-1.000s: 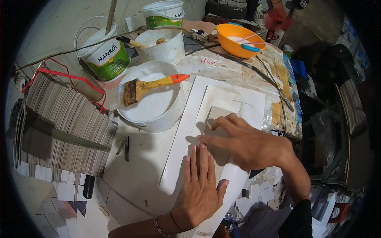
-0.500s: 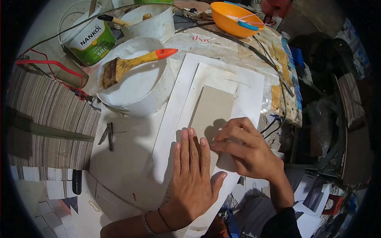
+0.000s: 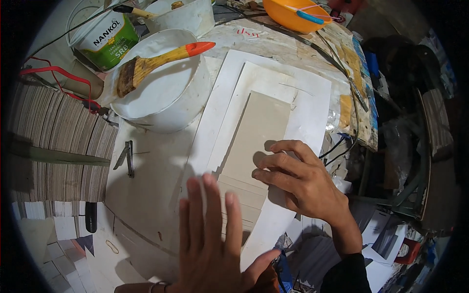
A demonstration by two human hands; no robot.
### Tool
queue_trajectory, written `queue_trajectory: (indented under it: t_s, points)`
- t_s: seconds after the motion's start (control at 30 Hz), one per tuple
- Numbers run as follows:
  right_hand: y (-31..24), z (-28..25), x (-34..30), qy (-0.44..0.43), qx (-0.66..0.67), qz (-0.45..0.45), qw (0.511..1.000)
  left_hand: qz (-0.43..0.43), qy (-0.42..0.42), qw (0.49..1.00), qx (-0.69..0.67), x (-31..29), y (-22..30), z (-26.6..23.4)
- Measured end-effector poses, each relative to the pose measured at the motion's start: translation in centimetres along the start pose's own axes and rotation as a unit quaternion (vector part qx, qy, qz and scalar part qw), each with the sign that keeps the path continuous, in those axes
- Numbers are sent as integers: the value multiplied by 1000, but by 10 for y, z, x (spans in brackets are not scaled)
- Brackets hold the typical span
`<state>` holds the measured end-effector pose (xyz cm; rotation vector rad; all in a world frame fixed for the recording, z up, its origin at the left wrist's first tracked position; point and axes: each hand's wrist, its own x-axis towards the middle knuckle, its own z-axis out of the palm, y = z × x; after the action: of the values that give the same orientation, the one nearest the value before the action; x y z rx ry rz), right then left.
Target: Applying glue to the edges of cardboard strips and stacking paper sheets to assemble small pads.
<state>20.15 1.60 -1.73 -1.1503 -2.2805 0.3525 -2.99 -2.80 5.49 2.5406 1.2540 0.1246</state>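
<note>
Several grey cardboard pieces [image 3: 260, 122] lie overlapping mid-frame, on top of white sheets [image 3: 315, 95]. Left hand [image 3: 210, 239], bottom centre, is kinda blurry, palm down with fingers straight and spread apart, nothing in its grip. Right hand [image 3: 308, 180], just right of centre, has half-curled fingers over the cardboard's right side; thumb's hidden, so can't tell if it's pinching anything. Upper left, a paintbrush [image 3: 156, 64] lies across a white tub [image 3: 168, 116], lol.

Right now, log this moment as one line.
Left hand: open, blurred | right hand: fingers bent over overlapping grey cards | brush: across white tub
</note>
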Motion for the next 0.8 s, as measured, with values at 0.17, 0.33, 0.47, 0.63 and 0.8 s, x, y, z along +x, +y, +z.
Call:
queue_trajectory:
  t_s: [0.17,0.33,0.47,0.63,0.8]
  points:
    - [2,6,-2,13,10,37,999,-50,-63,995,-57,-38,7,17]
    - [5,3,-5,-11,-3,29,1000,-40,-68,993,-92,-50,7,44]
    - [8,-5,-4,-2,12,19,1000,-38,-27,991,-129,-50,6,57]
    - [14,-9,4,25,99,57,993,-51,-9,992,-114,-51,5,66]
    - [13,-16,7,62,108,63,990,-54,-8,992,-116,-51,5,70]
